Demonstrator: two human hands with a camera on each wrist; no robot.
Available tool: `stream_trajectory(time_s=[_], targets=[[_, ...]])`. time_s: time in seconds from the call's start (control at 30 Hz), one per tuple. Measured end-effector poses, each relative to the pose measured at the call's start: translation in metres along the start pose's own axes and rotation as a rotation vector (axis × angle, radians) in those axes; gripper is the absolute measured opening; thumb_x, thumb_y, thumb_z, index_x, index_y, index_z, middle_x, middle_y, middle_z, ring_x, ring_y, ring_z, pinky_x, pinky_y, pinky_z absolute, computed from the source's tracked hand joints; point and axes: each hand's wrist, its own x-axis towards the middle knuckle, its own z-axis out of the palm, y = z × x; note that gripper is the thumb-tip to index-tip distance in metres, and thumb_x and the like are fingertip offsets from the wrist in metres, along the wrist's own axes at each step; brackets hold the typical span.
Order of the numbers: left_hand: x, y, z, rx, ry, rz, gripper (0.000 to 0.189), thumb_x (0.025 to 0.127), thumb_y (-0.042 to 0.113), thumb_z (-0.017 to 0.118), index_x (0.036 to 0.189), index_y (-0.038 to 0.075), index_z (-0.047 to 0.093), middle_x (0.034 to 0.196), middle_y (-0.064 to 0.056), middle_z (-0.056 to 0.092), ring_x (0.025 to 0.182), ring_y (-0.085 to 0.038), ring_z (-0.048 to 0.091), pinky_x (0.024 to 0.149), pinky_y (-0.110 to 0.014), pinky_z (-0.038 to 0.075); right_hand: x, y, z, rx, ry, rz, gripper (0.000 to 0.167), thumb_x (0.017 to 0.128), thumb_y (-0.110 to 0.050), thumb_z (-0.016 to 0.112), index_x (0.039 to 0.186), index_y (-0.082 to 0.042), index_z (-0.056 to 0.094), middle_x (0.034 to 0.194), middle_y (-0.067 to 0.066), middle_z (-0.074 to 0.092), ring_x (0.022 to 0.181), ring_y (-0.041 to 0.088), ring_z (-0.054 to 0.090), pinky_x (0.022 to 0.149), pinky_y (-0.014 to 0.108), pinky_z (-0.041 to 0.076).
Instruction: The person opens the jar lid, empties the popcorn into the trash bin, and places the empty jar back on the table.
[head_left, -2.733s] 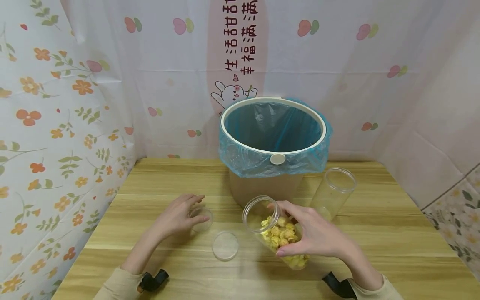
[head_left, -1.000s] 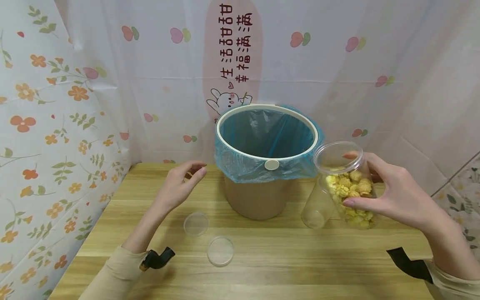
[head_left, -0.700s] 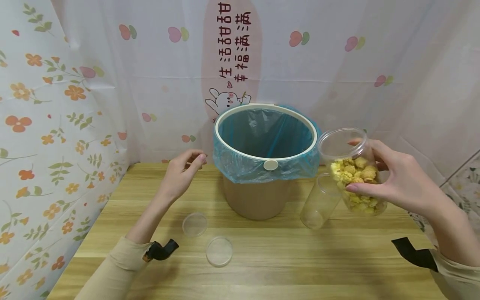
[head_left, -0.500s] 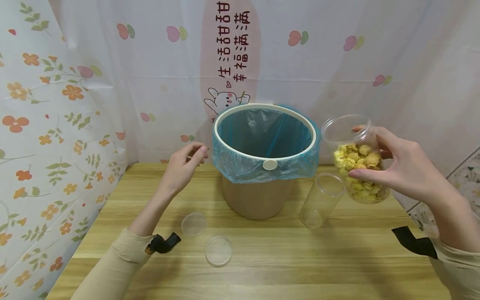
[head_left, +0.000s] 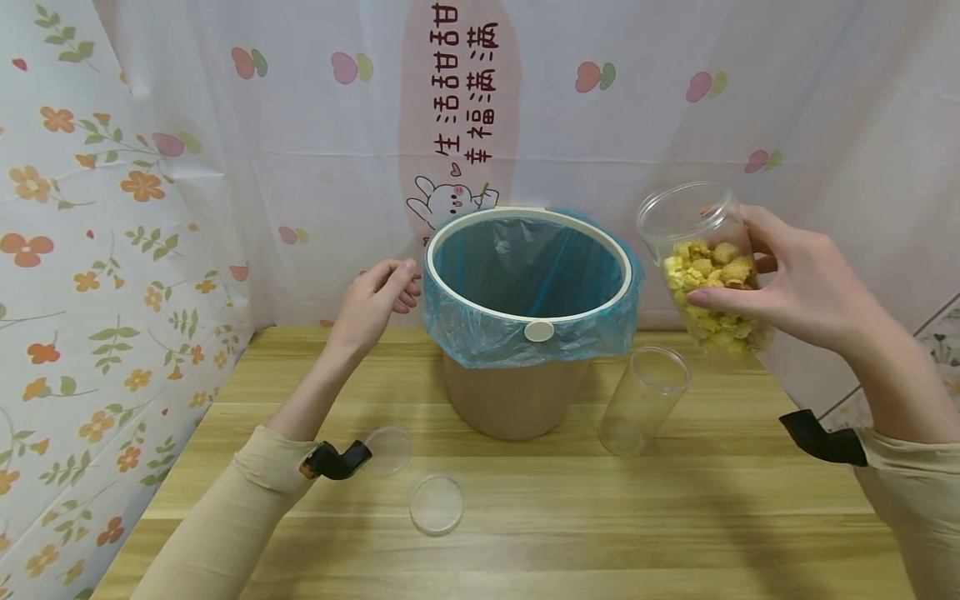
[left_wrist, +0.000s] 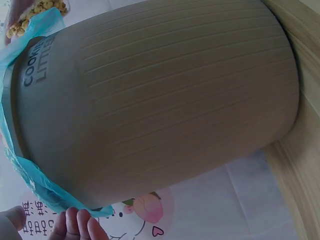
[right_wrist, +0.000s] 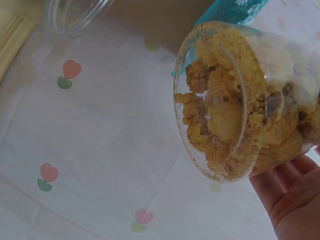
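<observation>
My right hand (head_left: 795, 279) grips a clear plastic jar of yellow popcorn (head_left: 716, 279), lifted above the table to the right of the trash can. The jar has no lid and leans slightly left; in the right wrist view its base (right_wrist: 215, 110) shows crumbs. My left hand (head_left: 378, 300) is beside the left rim of the beige trash can (head_left: 517, 392), fingers loosely bent and holding nothing. In the left wrist view its fingertips (left_wrist: 82, 225) lie close to the blue liner bag (left_wrist: 50, 192); whether they touch it I cannot tell.
A clear jar (head_left: 645, 400) without a lid stands on the wooden table (head_left: 540, 517), right of the can. Two clear round lids lie at the front left, the nearer lid (head_left: 437, 504) and the farther lid (head_left: 390, 450). A printed curtain (head_left: 322, 192) hangs behind.
My right hand has carried the popcorn jar from the can's front to the right and upward. My left hand has left the farther lid and risen to the can's left rim.
</observation>
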Motion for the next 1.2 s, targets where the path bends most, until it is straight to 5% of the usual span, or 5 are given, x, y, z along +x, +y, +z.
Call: stream_trajectory(time_s=[0.33,0.5,0.73,0.87,1.2], targets=[[0.008,0.009,0.006,-0.044,0.020,-0.061,0.055,0.103,0.057,0.051,0.114,0.005,0.067,0.100,-0.009,0.065,0.086,-0.021,0.066,0.079,-0.028,0.059,0.024,-0.009,-0.003,-0.024,-0.020,-0.030,0.071,0.077,-0.032,0.092,0.136,-0.025,0.053,0.099,0.001,0.048,0.088,-0.023,0.050,0.069,0.004,0.038],[0.010,0.011,0.009,-0.030,-0.013,-0.112,0.056,0.101,0.058,0.053,0.114,0.005,0.065,0.099,-0.007,0.062,0.090,-0.025,0.066,0.082,-0.029,0.057,0.036,-0.016,-0.004,-0.035,-0.050,-0.012,0.089,0.078,-0.037,0.090,0.154,-0.035,0.044,0.117,0.006,0.059,0.095,-0.012,0.051,0.073,0.004,0.038],[0.013,0.011,0.013,-0.035,-0.044,-0.146,0.054,0.100,0.057,0.055,0.119,0.007,0.064,0.099,-0.005,0.061,0.092,-0.022,0.062,0.090,-0.036,0.056,0.050,-0.029,-0.001,-0.098,-0.101,-0.022,0.093,0.080,-0.046,0.087,0.158,-0.033,0.038,0.127,0.014,0.064,0.110,0.027,0.058,0.076,0.019,0.040],[0.013,0.010,0.014,-0.075,-0.049,-0.158,0.051,0.100,0.053,0.057,0.119,0.006,0.063,0.101,-0.004,0.060,0.094,-0.021,0.060,0.097,-0.044,0.056,0.059,-0.037,0.002,-0.141,-0.104,-0.072,0.094,0.080,-0.048,0.086,0.158,-0.031,0.038,0.125,0.013,0.065,0.114,0.031,0.060,0.082,0.035,0.043],[0.013,0.009,0.022,-0.197,-0.038,-0.173,0.043,0.101,0.042,0.058,0.117,0.003,0.063,0.099,0.001,0.057,0.090,-0.018,0.057,0.101,-0.044,0.052,0.082,-0.047,0.001,-0.204,-0.119,-0.162,0.093,0.080,-0.047,0.087,0.157,-0.027,0.041,0.123,0.012,0.068,0.111,0.032,0.060,0.081,0.038,0.044]])
